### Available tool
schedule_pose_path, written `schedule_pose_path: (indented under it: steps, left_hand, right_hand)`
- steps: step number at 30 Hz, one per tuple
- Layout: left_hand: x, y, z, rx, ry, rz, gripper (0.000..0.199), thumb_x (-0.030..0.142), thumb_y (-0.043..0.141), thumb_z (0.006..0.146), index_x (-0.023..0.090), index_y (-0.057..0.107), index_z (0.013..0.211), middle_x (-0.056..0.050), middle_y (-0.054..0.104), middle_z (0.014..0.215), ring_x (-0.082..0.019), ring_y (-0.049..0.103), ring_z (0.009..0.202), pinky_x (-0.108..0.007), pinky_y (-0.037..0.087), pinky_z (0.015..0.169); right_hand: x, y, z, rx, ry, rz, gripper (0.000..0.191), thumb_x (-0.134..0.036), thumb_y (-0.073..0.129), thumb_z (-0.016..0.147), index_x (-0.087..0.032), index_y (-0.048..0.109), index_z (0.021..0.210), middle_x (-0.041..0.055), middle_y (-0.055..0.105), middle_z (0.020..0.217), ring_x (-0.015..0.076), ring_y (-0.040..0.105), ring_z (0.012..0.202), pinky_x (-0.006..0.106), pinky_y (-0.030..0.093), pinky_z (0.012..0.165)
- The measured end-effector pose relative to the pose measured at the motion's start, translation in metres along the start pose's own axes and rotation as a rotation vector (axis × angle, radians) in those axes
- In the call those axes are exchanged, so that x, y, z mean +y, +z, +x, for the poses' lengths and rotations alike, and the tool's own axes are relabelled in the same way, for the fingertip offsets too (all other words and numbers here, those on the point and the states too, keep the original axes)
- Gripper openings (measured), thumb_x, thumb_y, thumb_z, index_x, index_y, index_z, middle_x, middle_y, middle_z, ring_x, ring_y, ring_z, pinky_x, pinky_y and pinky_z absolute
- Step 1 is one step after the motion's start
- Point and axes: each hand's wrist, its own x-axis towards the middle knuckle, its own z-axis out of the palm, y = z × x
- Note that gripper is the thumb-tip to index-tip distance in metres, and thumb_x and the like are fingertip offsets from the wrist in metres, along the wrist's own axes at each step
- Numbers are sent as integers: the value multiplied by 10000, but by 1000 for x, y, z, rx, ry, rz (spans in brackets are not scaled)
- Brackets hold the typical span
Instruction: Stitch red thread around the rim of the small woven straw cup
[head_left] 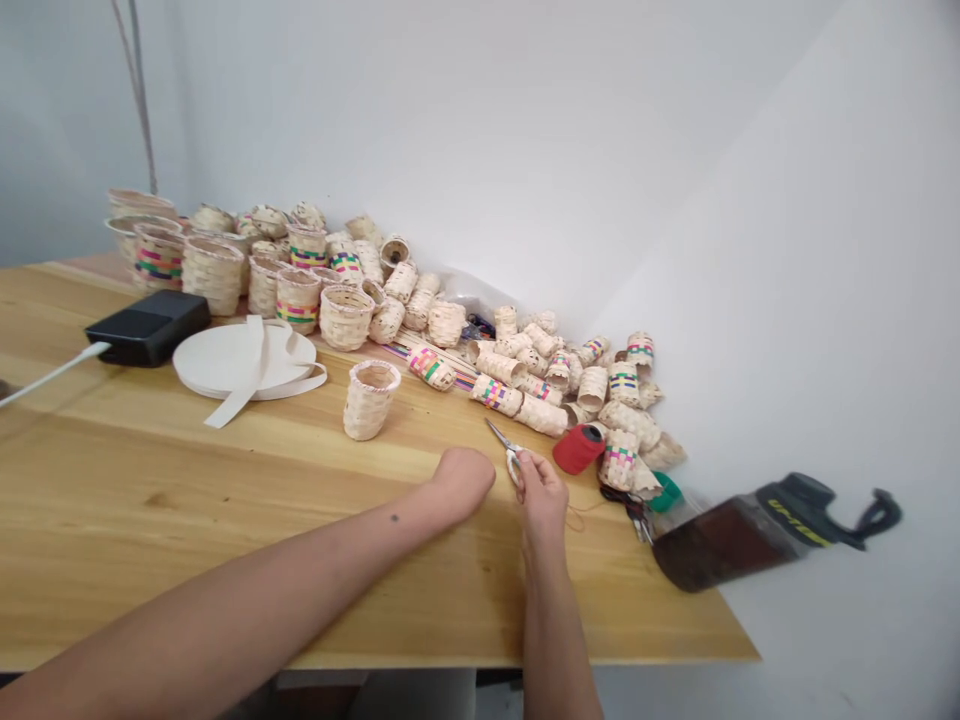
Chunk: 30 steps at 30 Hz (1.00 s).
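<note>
Small scissors (pixel 511 455) with silver blades and pale handles are gripped in my right hand (pixel 541 488), with the blades pointing up and left. Just left of them, my left hand (pixel 465 485) rests low over the table, its back towards me; its fingers are hidden, and so is anything in them. A thin orange thread (pixel 589 512) lies to the right of my right hand. Beyond my left hand stands a small woven basket (pixel 371 400), upright with a pink-stitched rim. A red thread spool (pixel 578 449) lies tilted right of the scissors.
Several woven baskets (pixel 214 275) line the back of the wooden table (pixel 187 540) by the wall. A roll of white ribbon (pixel 217 360) lies left, near a black box with a white cable (pixel 150 328). A dark bottle (pixel 735 545) stands at the right edge.
</note>
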Motion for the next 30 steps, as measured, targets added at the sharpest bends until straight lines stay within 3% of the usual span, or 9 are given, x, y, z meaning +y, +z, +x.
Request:
schedule_pose_path:
  steps: [3, 5, 8, 11, 18, 21, 26, 30]
  left_hand:
    - [-11, -9, -7, 0, -69, -148, 218, 321, 558, 924, 118, 614, 980, -59, 635, 957, -171, 616, 856, -357, 522, 787]
    - [-21, -15, -12, 1, -82, -278, 226, 320, 523, 925, 119, 620, 894, -22, 626, 784, -145, 600, 714, -283, 494, 675]
    - [-33, -22, -19, -5, -78, -473, 290, 375, 470, 895, 128, 609, 832, 34, 525, 560, -116, 496, 501, -215, 370, 494]
    - [-39, -25, -24, -8, -54, -620, 328, 450, 496, 827, 139, 592, 788, 57, 454, 492, -101, 405, 435, -209, 286, 441]
    - [-43, -34, -37, -23, -1, -852, 327, 473, 601, 724, 148, 570, 735, 53, 465, 517, -89, 390, 459, -204, 299, 461]
    - [-42, -48, -43, -32, 31, -962, 314, 450, 625, 713, 148, 563, 774, 41, 508, 584, -92, 445, 506, -201, 358, 493]
    - [-38, -78, -56, -69, 80, -1138, 360, 457, 568, 786, 132, 573, 939, -57, 641, 884, -108, 562, 632, -225, 441, 559]
    - [-37, -89, -61, -115, 95, -1220, 350, 456, 599, 791, 114, 592, 865, -86, 677, 887, -111, 587, 621, -236, 449, 571]
  right_hand:
    - [0, 0, -1, -3, 56, 29, 438, -568, 659, 689, -135, 642, 756, -51, 440, 516, 73, 320, 430, 199, 245, 402]
    - [-3, 2, -3, -42, 72, 53, 434, -562, 683, 671, -137, 655, 749, -34, 482, 550, 81, 365, 460, 203, 293, 428]
    - [-8, 7, -7, -131, 82, 98, 433, -562, 696, 659, -142, 661, 757, -15, 523, 596, 96, 426, 499, 224, 371, 485]
    - [-15, 13, -11, -215, 78, 122, 411, -552, 684, 680, -150, 646, 754, -9, 535, 622, 101, 452, 520, 243, 410, 536]
    - [-43, 18, -11, -313, -12, 2, 323, -479, 670, 726, -163, 622, 681, -18, 542, 604, 110, 465, 552, 239, 396, 572]
    - [-57, 21, -9, -313, -69, -53, 321, -486, 650, 744, -170, 617, 699, -22, 538, 609, 112, 452, 550, 231, 376, 549]
    - [-80, 31, -5, -337, -150, -84, 313, -479, 604, 802, -177, 612, 725, -32, 514, 592, 112, 440, 553, 220, 356, 533]
    - [-90, 40, 1, -381, -183, -85, 302, -466, 605, 807, -175, 616, 730, -19, 555, 619, 116, 448, 567, 223, 362, 539]
